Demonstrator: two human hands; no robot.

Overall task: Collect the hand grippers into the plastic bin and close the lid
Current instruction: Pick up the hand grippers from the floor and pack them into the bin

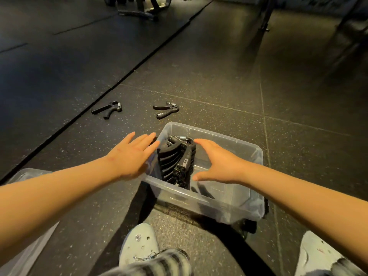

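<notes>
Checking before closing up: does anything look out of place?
Yes. Two hand grippers lie loose on the floor beyond the plastic bin: the mat-edge gripper and the nearer gripper. The stack sits inside.

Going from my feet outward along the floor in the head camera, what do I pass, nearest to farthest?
Light shoe → plastic bin → loose hand gripper, level with a second hand gripper → metal frame base.
</notes>
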